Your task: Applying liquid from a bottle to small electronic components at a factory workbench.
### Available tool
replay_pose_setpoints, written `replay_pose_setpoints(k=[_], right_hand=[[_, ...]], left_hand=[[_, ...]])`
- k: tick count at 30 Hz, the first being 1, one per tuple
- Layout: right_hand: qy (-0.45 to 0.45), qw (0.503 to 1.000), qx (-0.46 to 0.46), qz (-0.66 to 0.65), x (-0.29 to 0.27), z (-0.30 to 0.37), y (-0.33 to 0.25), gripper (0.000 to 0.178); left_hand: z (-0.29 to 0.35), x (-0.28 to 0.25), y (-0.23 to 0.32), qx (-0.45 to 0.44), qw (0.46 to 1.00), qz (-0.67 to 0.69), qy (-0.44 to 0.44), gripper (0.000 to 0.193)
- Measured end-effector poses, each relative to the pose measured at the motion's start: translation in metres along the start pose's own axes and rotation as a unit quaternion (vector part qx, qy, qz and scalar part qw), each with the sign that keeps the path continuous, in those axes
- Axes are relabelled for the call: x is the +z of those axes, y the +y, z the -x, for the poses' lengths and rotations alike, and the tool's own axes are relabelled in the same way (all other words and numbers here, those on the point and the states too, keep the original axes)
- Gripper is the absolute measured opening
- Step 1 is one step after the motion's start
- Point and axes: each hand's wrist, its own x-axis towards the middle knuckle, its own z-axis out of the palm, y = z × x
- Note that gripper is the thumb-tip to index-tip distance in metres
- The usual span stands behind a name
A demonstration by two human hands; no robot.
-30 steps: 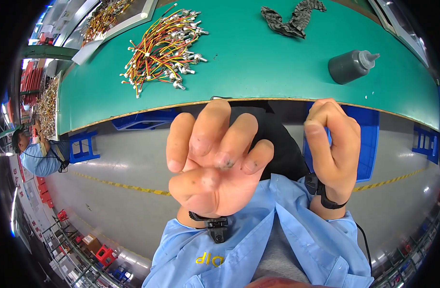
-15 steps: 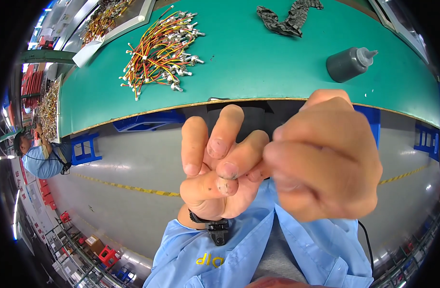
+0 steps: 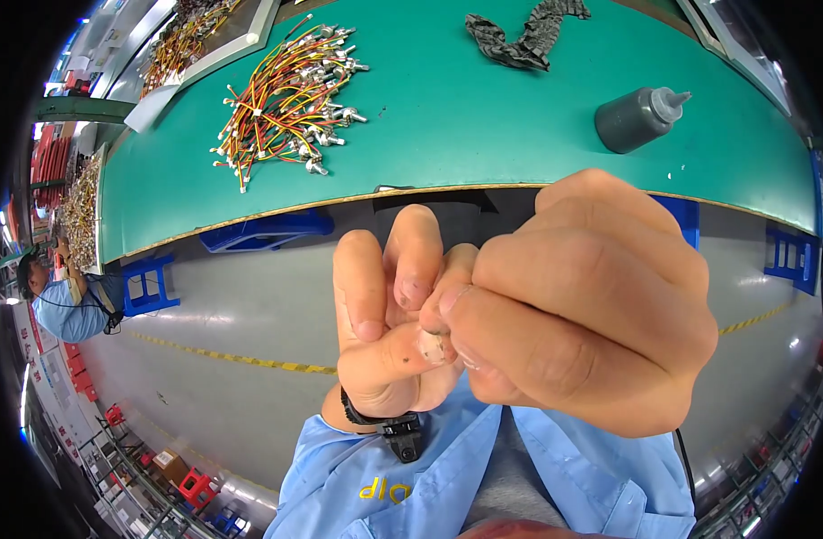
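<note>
Both hands meet before me: my curled right hand (image 3: 582,305) picks at my left hand's (image 3: 389,332) thumb, fingers narrow; I'd pinch gently, steadily.

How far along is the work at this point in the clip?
Done: nothing looks finished. The wire bundle lies loose on the green table. In hand: the right hand pinches at the left hand near its thumb tip, both off the bench. Left: wires, grey bottle and dark cloth lie untouched.
</note>
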Motion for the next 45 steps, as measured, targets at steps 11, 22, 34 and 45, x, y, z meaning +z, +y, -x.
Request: replay_pose_setpoints(k=[11, 22, 34, 45], right_hand=[[-0.044, 0.998, -0.034, -0.017, -0.009, -0.001, 0.007, 0.028], [-0.066, 0.997, -0.034, -0.015, -0.016, 0.002, 0.009, 0.028], [-0.013, 0.998, -0.011, -0.066, -0.006, 0.008, 0.012, 0.019], [0.015, 0.996, 0.021, -0.082, -0.007, 0.008, 0.009, 0.011]], left_hand=[[0.009, 0.009, 0.000, -0.009, 0.999, -0.003, 0.048, 0.042], [0.011, 0.010, -0.007, -0.017, 0.998, 0.002, 0.057, 0.039], [0.008, 0.011, -0.003, -0.104, 0.992, 0.055, 0.033, 0.038], [0.009, 0.008, -0.006, -0.148, 0.978, 0.136, 0.061, 0.038]])
